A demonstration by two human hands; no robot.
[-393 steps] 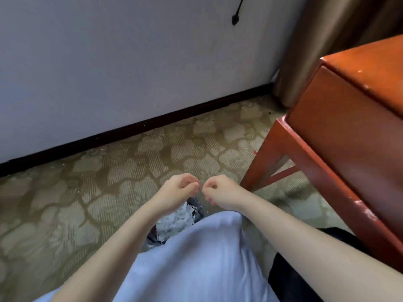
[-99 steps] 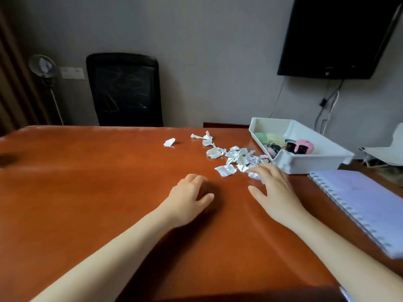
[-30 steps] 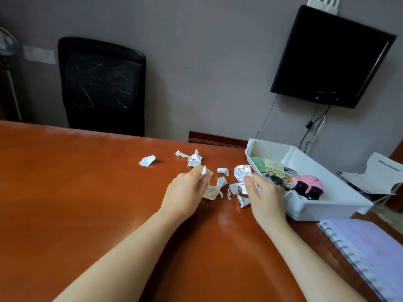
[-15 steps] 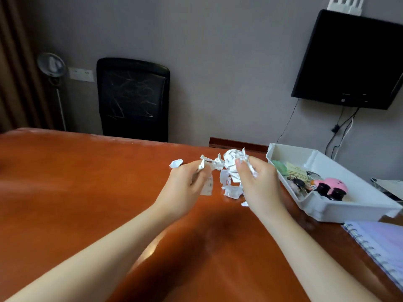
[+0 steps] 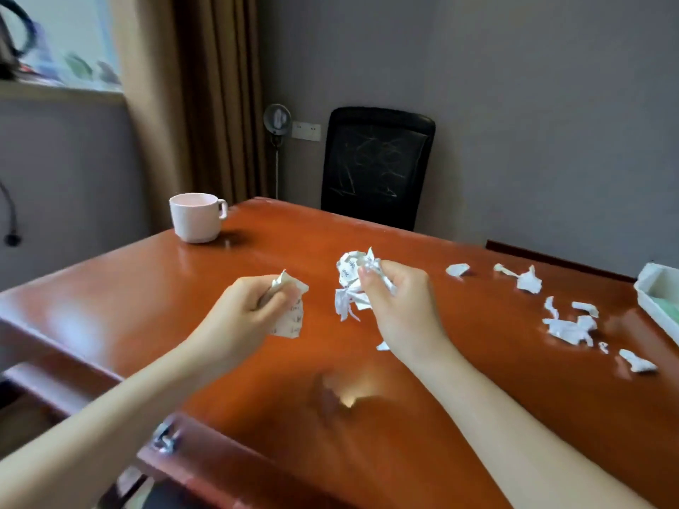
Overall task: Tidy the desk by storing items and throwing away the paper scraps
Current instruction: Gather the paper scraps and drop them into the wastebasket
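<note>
Both hands are raised above the reddish wooden desk [image 5: 422, 391], each with crumpled white paper in it. My left hand [image 5: 246, 310] grips a small wad of scraps [image 5: 292, 310] with writing on them. My right hand [image 5: 398, 303] pinches a bigger bunch of scraps [image 5: 351, 282] between thumb and fingers. Several loose paper scraps [image 5: 569, 326] lie on the desk to the right of my hands. A corner of the white storage tray [image 5: 657, 299] shows at the right edge.
A pink cup [image 5: 196, 222] stands near the desk's far left corner. A black office chair [image 5: 376, 165] sits behind the desk against the grey wall. Brown curtains [image 5: 216, 97] hang at the left. The desk's left edge [image 5: 55, 365] lies close to my left forearm.
My view has swung left: the tray slid to the right edge, and the cup and curtains came into sight. Both hands lifted their scraps off the desk and carried them left.
</note>
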